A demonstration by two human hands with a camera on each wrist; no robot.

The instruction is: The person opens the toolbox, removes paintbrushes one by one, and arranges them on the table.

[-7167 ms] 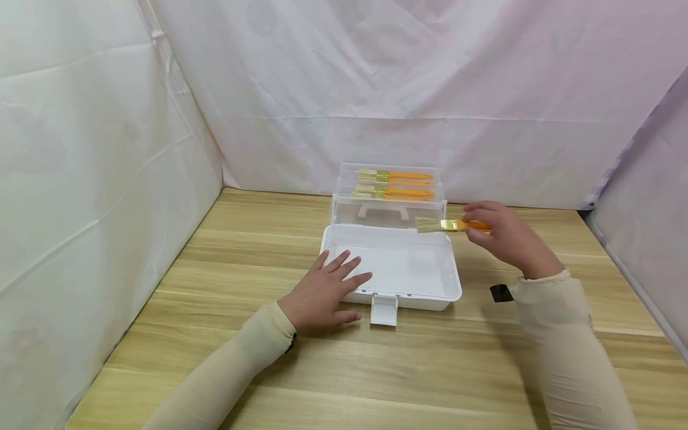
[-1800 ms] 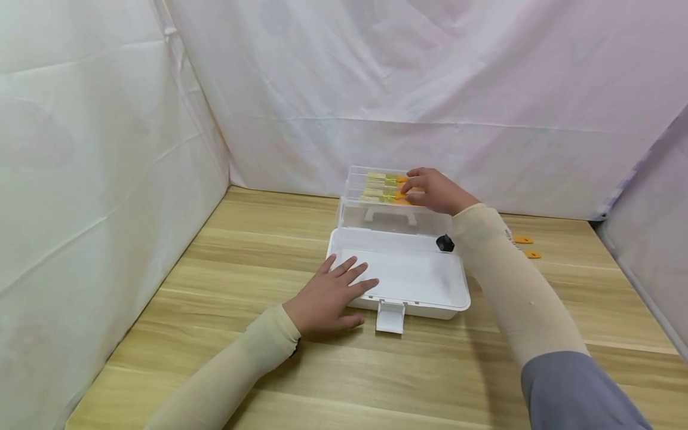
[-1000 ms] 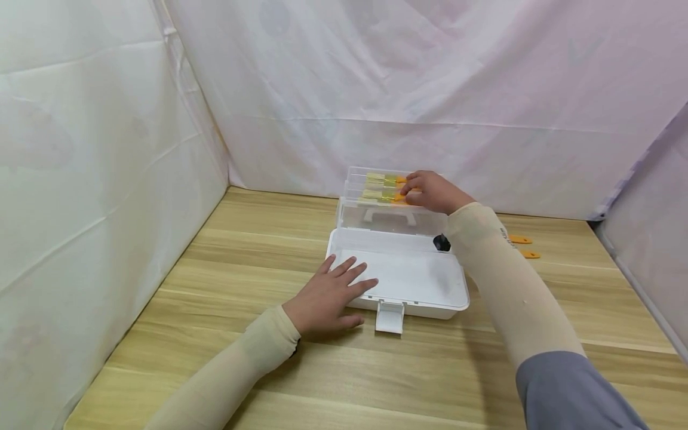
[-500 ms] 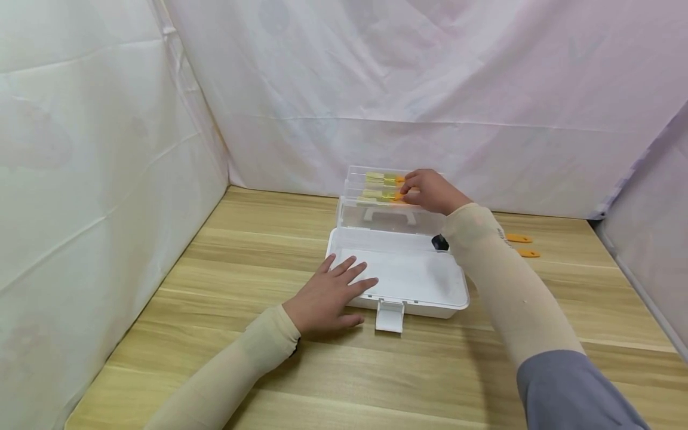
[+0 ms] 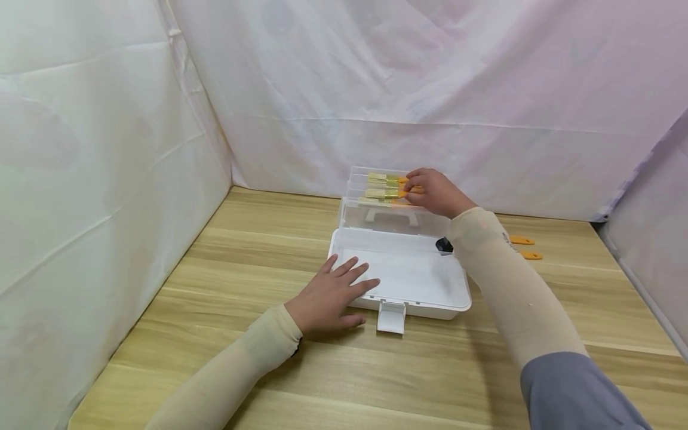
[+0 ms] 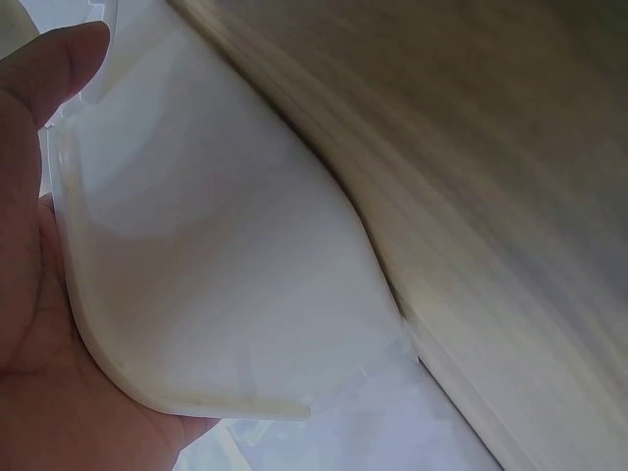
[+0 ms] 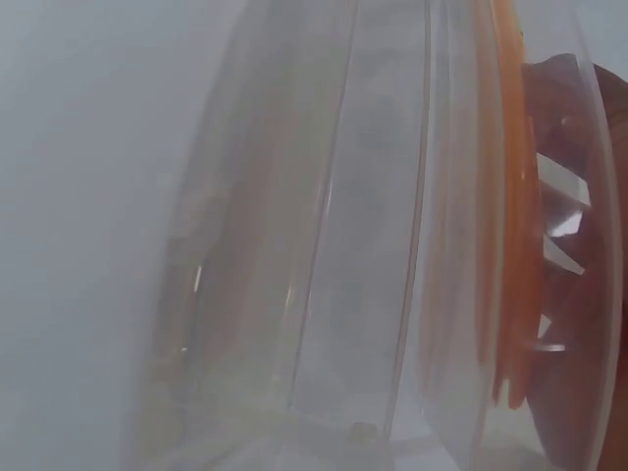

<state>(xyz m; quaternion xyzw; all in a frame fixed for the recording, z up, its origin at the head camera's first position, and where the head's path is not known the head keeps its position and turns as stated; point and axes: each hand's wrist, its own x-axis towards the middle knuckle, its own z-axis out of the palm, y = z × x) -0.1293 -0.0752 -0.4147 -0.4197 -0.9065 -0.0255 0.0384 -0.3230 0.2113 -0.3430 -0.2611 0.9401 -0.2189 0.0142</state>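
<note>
In the head view a white box (image 5: 408,275) lies open on the table, with clear trays (image 5: 357,190) raised behind it. Several paintbrushes with pale bristles and orange handles lie in those trays, one being the rear paintbrush (image 5: 378,178). My right hand (image 5: 438,192) is at the trays, thumb and fingertips pinching the orange handle of a paintbrush (image 5: 383,193). My left hand (image 5: 330,297) rests spread over the front left rim. In the left wrist view, my left thumb (image 6: 69,59) and palm lie along the box wall (image 6: 226,226). Blurred orange handles (image 7: 515,196) show through clear plastic in the right wrist view.
Two orange handle ends (image 5: 527,248) show on the table right of the box, partly behind my right sleeve. A latch flap (image 5: 391,318) hangs from the front rim. Pale cloth (image 5: 376,71) stands behind and on both sides of the wooden table (image 5: 226,263).
Earlier my right hand held a paintbrush right of the box; two handles now lie there and the hand is back at the trays. The pinched brush has risen slightly. My left hand stays put.
</note>
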